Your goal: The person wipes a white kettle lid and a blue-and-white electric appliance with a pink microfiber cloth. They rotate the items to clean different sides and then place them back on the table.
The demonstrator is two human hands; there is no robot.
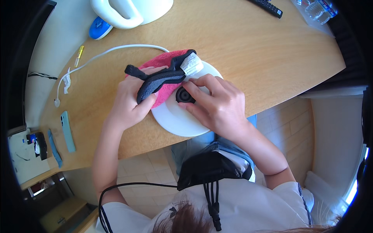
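Note:
A white round kettle power base (174,122) lies near the front edge of the wooden desk, with a black round connector (184,95) in its middle. My right hand (223,102) is over the base, its thumb and index finger closed about the connector's sides. In my left hand (128,99) is a folded cleaning cloth (167,62), pink on one side and grey on the other, with dark edging. Its pink side rests against the base and covers the base's upper left part. A white tag (192,64) bearing writing sticks out from the cloth.
A white power cord (116,48) curves leftward from the base to its plug. A white kettle (154,11) stands at the back beside a blue-and-white round container (100,28). A light green phone (68,131) lies left, a remote control (266,7) and plastic bottles (317,11) at the far right.

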